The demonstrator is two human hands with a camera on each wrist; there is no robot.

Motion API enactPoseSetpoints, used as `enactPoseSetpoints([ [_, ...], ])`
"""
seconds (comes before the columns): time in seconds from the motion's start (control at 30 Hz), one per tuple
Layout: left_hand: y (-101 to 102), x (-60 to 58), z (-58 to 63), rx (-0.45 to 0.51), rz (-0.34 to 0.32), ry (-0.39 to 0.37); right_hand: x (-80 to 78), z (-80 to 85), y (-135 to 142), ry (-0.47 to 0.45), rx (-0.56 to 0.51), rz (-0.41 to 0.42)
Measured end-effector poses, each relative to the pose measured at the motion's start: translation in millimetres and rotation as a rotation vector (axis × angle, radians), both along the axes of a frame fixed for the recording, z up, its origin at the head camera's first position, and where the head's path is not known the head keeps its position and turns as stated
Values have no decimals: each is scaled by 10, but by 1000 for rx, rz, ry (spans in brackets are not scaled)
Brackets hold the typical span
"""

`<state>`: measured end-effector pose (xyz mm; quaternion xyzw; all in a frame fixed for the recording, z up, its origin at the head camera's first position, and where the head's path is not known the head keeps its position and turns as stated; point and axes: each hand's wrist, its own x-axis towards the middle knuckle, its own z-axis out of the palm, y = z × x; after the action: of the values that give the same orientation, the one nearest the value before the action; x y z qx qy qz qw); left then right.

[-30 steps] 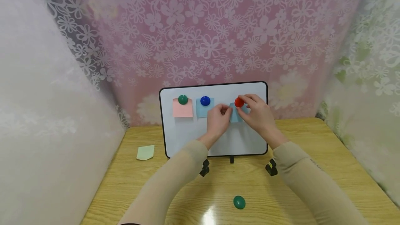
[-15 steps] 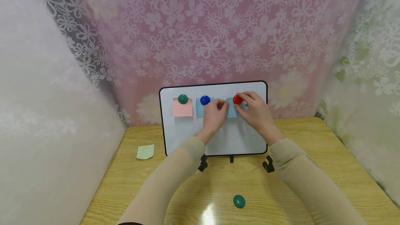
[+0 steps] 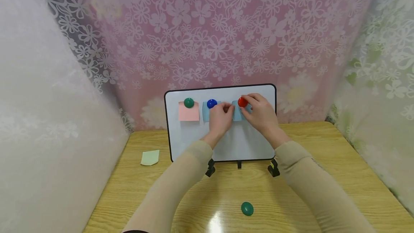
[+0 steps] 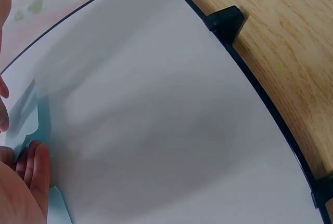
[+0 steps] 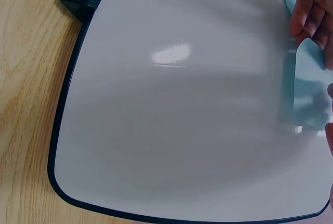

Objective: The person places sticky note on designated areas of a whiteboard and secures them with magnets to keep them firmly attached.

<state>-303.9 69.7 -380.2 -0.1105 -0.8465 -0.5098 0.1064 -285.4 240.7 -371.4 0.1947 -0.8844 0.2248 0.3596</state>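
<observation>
My left hand (image 3: 221,120) pinches the left edge of a light blue sticky note (image 3: 237,115) at the right part of the whiteboard (image 3: 191,141). Thumb and fingers of my right hand (image 3: 263,116) hold a round red magnet (image 3: 242,101) at the note's upper part. In the right wrist view, the note (image 5: 311,91) stands slightly off the board, with a shadow beside it. To the left, a blue magnet (image 3: 211,103) lies over another light blue note (image 3: 206,115), which my left hand partly covers. A green magnet (image 3: 189,102) sits at the top of a pink note (image 3: 189,114).
The board leans upright on black feet (image 3: 273,168) on a wooden table (image 3: 136,190). A pale green note (image 3: 150,157) lies left of the board. Another green magnet (image 3: 247,208) lies on the table in front. Flowered curtain (image 3: 207,39) hangs close behind the board.
Both hands have moved left and slightly up along the board, carrying the light blue note and red magnet nearer the blue magnet. The other notes and magnets stay put.
</observation>
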Motion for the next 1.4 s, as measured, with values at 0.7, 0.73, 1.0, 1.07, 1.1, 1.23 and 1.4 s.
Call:
enactPoseSetpoints([
  [0.7, -4, 1, 5, -25, 55, 2, -38, 46, -111, -58, 31, -32],
  [0.73, -4, 5, 6, -26, 55, 0, -33, 46, -115, -63, 31, -32],
  [1.0, -9, 4, 2, -12, 67, -11, -31, 39, -124, -82, 29, -45],
  [1.07, -9, 1, 0, -15, 74, -6, -33, 43, -132, -86, 30, -46],
  [1.1, -9, 0, -2, -16, 77, -4, -34, 45, -139, -87, 30, -46],
  [1.23, -9, 2, -3, -14, 76, 1, -35, 55, -169, -94, 35, -47],
  [1.4, -4, 3, -4, -5, 75, -2, -31, 62, -198, -117, 45, -65],
])
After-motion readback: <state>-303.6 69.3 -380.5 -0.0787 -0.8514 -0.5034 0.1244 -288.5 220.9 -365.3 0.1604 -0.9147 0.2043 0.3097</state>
